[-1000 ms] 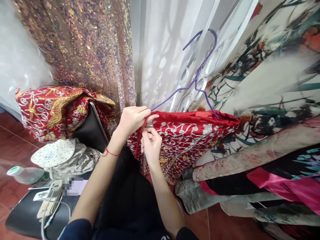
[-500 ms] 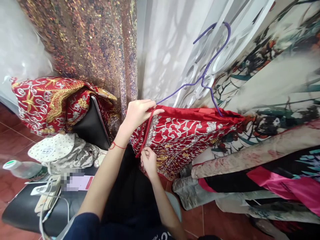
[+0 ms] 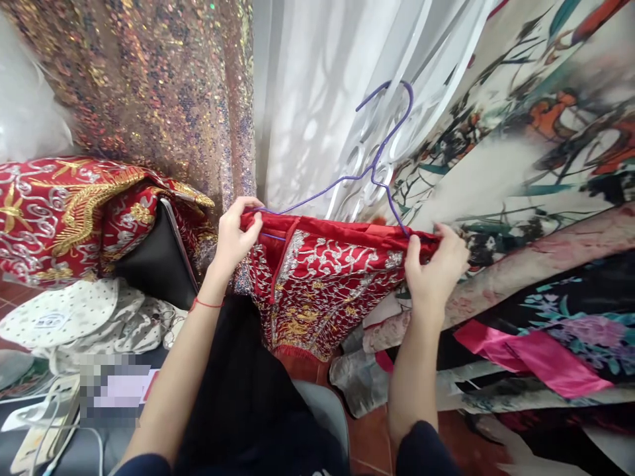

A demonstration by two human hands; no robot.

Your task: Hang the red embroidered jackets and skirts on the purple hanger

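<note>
A red skirt (image 3: 337,264) with silver and gold embroidery hangs in front of me, its plain red waistband stretched between my two hands. Inside that waistband sits a purple hanger (image 3: 380,152), its hook pointing up and both shoulder ends covered by cloth or fingers. My left hand (image 3: 238,231) pinches the waistband's left corner, close to the hanger's left end. At the opposite corner, my right hand (image 3: 434,264) grips the band with the thumb in front. A red tie cord hangs down the skirt's left part.
Another red embroidered garment (image 3: 64,218) lies over a black leather seat (image 3: 156,258) at left. Below it are a dotted white cloth hat (image 3: 59,314) and white cables (image 3: 49,423). A sequined curtain (image 3: 183,99) hangs behind, floral garments (image 3: 575,317) at right, a grey stool (image 3: 325,410) below.
My right hand has gone from the cord at the skirt's left side to the waistband's right corner. My left hand has shifted left, and the waistband now spreads wider around the hanger.
</note>
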